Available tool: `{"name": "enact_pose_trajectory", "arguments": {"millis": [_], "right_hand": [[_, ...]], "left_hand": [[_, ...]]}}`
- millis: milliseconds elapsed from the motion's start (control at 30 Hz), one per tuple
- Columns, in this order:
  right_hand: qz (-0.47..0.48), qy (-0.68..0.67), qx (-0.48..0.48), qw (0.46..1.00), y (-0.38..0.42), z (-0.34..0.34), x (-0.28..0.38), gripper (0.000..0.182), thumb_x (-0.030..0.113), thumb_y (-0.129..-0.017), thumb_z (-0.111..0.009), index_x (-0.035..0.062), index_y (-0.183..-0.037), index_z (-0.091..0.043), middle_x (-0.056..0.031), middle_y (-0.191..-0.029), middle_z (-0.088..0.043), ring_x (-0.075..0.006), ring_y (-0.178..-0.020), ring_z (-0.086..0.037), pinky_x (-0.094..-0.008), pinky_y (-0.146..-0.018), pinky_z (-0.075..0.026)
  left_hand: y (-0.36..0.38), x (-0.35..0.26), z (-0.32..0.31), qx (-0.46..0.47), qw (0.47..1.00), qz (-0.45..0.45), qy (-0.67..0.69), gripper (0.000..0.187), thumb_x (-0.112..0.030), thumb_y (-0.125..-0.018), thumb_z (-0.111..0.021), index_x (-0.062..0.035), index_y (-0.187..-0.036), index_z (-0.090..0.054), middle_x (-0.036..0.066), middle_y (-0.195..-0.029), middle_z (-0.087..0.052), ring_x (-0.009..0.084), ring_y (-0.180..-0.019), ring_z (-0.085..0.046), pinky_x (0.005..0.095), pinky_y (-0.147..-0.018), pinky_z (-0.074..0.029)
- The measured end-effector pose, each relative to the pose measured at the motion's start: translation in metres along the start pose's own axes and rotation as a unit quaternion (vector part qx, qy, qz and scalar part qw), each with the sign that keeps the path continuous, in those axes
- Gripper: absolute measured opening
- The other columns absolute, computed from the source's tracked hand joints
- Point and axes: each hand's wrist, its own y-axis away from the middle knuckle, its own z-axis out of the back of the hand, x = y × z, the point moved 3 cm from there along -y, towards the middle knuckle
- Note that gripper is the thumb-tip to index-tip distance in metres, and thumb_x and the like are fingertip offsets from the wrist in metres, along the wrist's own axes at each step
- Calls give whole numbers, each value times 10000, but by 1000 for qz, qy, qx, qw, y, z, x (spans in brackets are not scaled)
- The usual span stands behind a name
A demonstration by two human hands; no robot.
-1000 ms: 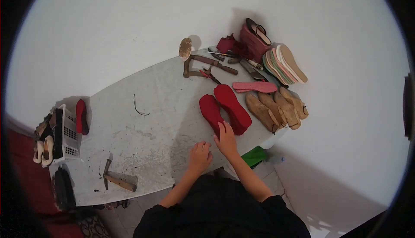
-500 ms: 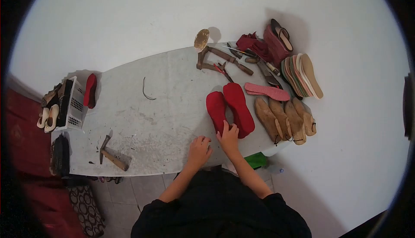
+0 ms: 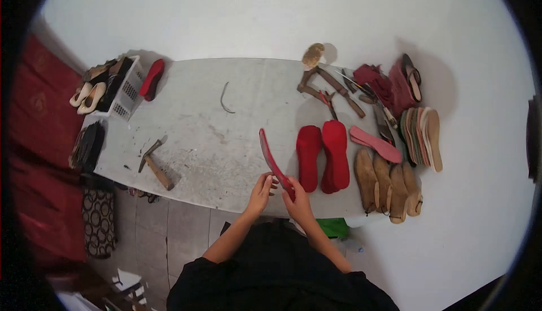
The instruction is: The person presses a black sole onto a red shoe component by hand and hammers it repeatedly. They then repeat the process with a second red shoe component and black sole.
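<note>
Over the table's front edge, my right hand point(image 3: 299, 202) grips a thin red shoe sole point(image 3: 268, 153) by its near end. The sole is turned nearly edge-on, its far end pointing up and slightly left. Close to its left side, my left hand point(image 3: 259, 195) has its fingers apart, the fingertips right at the sole's lower part. Two stacks of red soles, the left stack point(image 3: 309, 158) and the right stack point(image 3: 336, 156), lie side by side just beyond my right hand.
Wooden shoe lasts point(image 3: 366, 180), pink soles point(image 3: 376, 144) and a row of insoles point(image 3: 432, 139) are on the right. Behind stand a shoemaker's iron stand point(image 3: 309, 79) and tools. A hammer point(image 3: 157, 171), a white basket point(image 3: 133, 88) of shoes and a red shoe point(image 3: 152, 79) lie left.
My right hand has lifted a red sole off the stacks and brought it left, in front of me. My left hand has come up beside it. The view has shifted left.
</note>
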Motion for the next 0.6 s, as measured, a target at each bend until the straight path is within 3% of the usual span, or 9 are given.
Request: {"name": "enact_pose_trajectory", "arguments": {"millis": [133, 167, 233, 367, 600], "right_hand": [[71, 86, 59, 992, 2, -16, 21, 440, 27, -756, -580, 52, -1187, -492, -174, -1051, -570, -314, -960, -560, -346, -822, -447], [22, 71, 91, 993, 4, -20, 26, 428, 30, -755, -568, 59, -1176, -501, -186, -1072, -564, -330, -982, -558, -354, -835, -446], [31, 40, 116, 992, 8, -35, 19, 420, 35, -760, -565, 49, -1174, -499, -190, -1085, -563, -326, -989, -562, -352, -838, -445], [31, -8, 186, 982, 10, -65, 27, 418, 50, -779, -560, 23, -1188, -475, -194, -1117, -557, -308, -999, -576, -332, -842, -441], [44, -35, 251, 966, 17, -153, 65, 436, 31, -780, -570, 28, -1200, -452, -167, -1068, -575, -224, -953, -582, -305, -810, -446]], "left_hand": [[23, 3, 22, -24, 998, 27, 50, 444, -447, -924, -402, -51, -1113, -472, 93, -1000, -568, 181, -886, -559, 314, -736, -463], [27, 6, 27, -36, 994, 43, 96, 452, -458, -917, -411, -52, -1107, -468, 90, -1009, -562, 181, -899, -556, 313, -740, -460], [35, 7, 39, -58, 987, 53, 141, 460, -468, -910, -421, -52, -1101, -463, 86, -1019, -555, 182, -912, -554, 313, -744, -457], [54, 7, 76, -102, 973, 51, 199, 380, -392, -856, -572, -74, -1019, -443, 61, -962, -546, 182, -898, -557, 335, -745, -451], [83, 2, 168, -139, 967, 2, 212, 318, -330, -856, -591, -81, -993, -448, 54, -931, -546, 162, -829, -569, 303, -711, -454]]}}
